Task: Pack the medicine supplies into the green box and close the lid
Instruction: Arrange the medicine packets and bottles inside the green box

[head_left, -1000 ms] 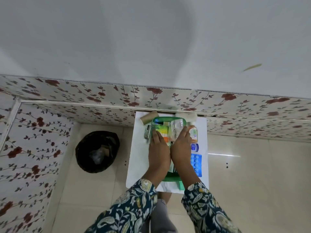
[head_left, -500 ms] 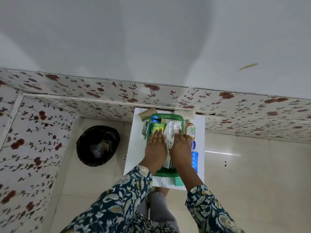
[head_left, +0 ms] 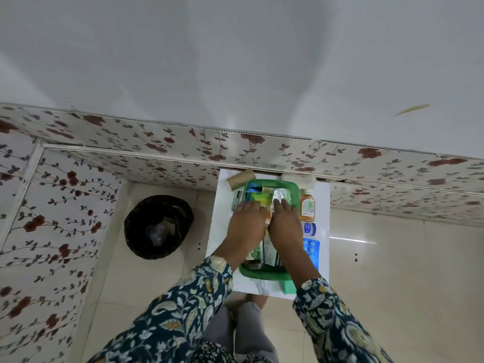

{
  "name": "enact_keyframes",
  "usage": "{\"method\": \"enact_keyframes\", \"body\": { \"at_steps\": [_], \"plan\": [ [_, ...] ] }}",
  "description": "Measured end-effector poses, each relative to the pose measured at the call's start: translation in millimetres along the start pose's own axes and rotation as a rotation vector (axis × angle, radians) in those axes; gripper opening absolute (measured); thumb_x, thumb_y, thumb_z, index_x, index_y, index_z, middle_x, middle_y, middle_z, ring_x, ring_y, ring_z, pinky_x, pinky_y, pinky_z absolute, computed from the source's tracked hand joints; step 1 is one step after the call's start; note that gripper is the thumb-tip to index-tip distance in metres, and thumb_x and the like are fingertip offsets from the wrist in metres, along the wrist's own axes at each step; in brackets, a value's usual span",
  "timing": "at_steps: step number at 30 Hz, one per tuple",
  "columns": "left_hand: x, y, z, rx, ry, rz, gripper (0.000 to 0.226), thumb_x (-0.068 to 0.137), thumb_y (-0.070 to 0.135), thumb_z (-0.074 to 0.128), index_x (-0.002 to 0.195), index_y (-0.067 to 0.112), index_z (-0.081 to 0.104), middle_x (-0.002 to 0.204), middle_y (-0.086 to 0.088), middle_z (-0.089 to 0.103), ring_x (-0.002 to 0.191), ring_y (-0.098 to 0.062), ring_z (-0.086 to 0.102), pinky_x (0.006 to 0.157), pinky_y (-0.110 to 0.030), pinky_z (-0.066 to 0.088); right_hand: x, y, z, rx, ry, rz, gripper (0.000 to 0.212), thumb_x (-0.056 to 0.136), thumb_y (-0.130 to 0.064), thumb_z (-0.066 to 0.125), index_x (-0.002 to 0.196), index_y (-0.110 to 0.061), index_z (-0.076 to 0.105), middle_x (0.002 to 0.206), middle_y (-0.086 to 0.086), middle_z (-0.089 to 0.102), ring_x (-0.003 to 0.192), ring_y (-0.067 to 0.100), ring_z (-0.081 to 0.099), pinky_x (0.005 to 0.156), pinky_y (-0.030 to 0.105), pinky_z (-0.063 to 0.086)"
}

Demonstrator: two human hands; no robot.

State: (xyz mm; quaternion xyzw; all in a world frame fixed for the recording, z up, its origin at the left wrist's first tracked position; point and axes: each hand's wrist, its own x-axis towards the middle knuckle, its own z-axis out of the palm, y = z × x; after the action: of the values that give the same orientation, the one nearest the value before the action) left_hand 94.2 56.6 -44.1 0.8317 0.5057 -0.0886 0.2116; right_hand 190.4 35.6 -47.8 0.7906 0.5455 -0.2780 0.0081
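The open green box stands on a small white table and holds several medicine packs, among them a green carton and a silver pouch. My left hand and my right hand lie flat, side by side, palms down on the packs inside the box, fingers pointing away from me. Neither hand grips anything. An amber bottle, a small blue jar and a blue blister pack lie on the table right of the box.
A tan bandage roll and a tube lie left of the box. A white pad sits at the back, and a green piece at the front edge. A black-lined bin stands on the floor at left.
Both hands shifted slightly over the packs in the box, drawing back toward me and then spreading a little apart. The view has swayed; the box stays put.
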Motion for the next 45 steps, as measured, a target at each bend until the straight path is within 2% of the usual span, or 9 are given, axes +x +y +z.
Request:
{"method": "enact_keyframes", "body": {
  "at_steps": [3,5,9,21,26,29,31,35,45],
  "plan": [
    [6.2,-31.8,-11.4,-0.263,0.272,-0.342,0.023,0.083,0.002,0.049,0.102,0.004,0.060,0.110,-0.016,0.061,0.103,-0.034,0.055,0.081,-0.041,0.045,11.6,-19.7,-17.6,0.260,0.188,-0.013,0.036,0.086,0.001,0.044,0.119,-0.005,0.058,0.118,0.019,0.063,0.107,0.035,0.057,0.084,0.036,0.047],
    [18.3,-55.9,-5.2,-0.436,0.169,-0.566,0.025,0.086,0.006,0.049,0.108,0.001,0.058,0.117,-0.021,0.058,0.108,-0.037,0.055,0.084,-0.042,0.048,29.5,-36.9,-26.6,0.348,0.185,-0.083,0.028,0.088,-0.001,0.044,0.109,-0.003,0.062,0.111,0.019,0.065,0.101,0.036,0.059,0.075,0.033,0.045],
    [44.3,-75.0,23.3,-0.412,-0.154,-0.582,0.044,0.089,0.030,0.056,0.121,0.001,0.047,0.129,-0.021,0.053,0.120,-0.037,0.050,0.097,-0.042,0.043,72.8,-72.0,-32.2,0.165,0.006,-0.239,0.036,0.087,-0.004,0.046,0.120,-0.010,0.060,0.122,0.017,0.060,0.112,0.032,0.054,0.088,0.033,0.045],
    [26.4,-104.7,36.4,-0.761,-0.092,-0.710,0.014,0.085,0.006,0.053,0.090,-0.004,0.060,0.097,-0.026,0.068,0.092,-0.036,0.067,0.079,-0.039,0.054,117.0,-119.2,24.6,-0.625,-0.248,-0.209,0.035,0.084,-0.004,0.056,0.119,-0.005,0.057,0.128,0.012,0.056,0.120,0.031,0.050,0.092,0.040,0.045],
    [4.8,-109.7,-1.1,-0.978,0.061,-0.764,0.033,0.084,0.003,0.058,0.056,0.012,0.044,0.055,-0.004,0.052,0.044,-0.011,0.051,0.047,-0.021,0.042,97.4,-117.0,6.2,-0.244,-0.034,-0.363,0.032,0.086,0.000,0.045,0.117,-0.001,0.053,0.118,0.019,0.059,0.113,0.035,0.052,0.091,0.040,0.045],
    [-13.9,-77.6,-26.0,-1.117,0.036,-0.685,0.033,0.086,0.003,0.061,0.059,0.014,0.047,0.058,-0.002,0.054,0.038,-0.008,0.053,0.038,-0.014,0.043,41.9,-81.6,-36.4,0.266,0.255,-0.214,0.024,0.083,-0.005,0.053,0.106,-0.001,0.058,0.098,0.018,0.060,0.087,0.028,0.053,0.067,0.030,0.037],
    [-19.0,-51.2,-31.0,-1.133,-0.066,-0.602,0.031,0.086,0.004,0.063,0.062,0.015,0.048,0.060,-0.004,0.056,0.040,-0.010,0.055,0.044,-0.020,0.048,10.0,-39.2,-50.5,0.459,0.337,0.009,0.017,0.081,-0.012,0.061,0.096,-0.005,0.062,0.092,0.010,0.052,0.078,0.021,0.049,0.064,0.023,0.032],
    [-23.7,-21.0,-8.3,-0.820,-0.244,-0.495,0.010,0.086,0.012,0.062,0.078,0.007,0.060,0.082,-0.016,0.070,0.072,-0.032,0.071,0.070,-0.042,0.058,-16.4,4.8,-29.1,0.404,-0.017,0.373,0.012,0.085,-0.019,0.054,0.078,-0.009,0.052,0.089,0.017,0.059,0.076,0.026,0.053,0.063,0.027,0.037],
    [-36.5,19.8,16.8,-0.398,-0.234,-0.423,0.021,0.091,0.010,0.046,0.099,0.002,0.064,0.116,-0.020,0.066,0.105,-0.036,0.061,0.081,-0.037,0.050,-45.4,5.0,7.6,0.201,-0.020,0.367,0.033,0.093,-0.011,0.042,0.124,-0.004,0.040,0.123,0.017,0.056,0.111,0.034,0.058,0.085,0.041,0.049]
  ]
}}
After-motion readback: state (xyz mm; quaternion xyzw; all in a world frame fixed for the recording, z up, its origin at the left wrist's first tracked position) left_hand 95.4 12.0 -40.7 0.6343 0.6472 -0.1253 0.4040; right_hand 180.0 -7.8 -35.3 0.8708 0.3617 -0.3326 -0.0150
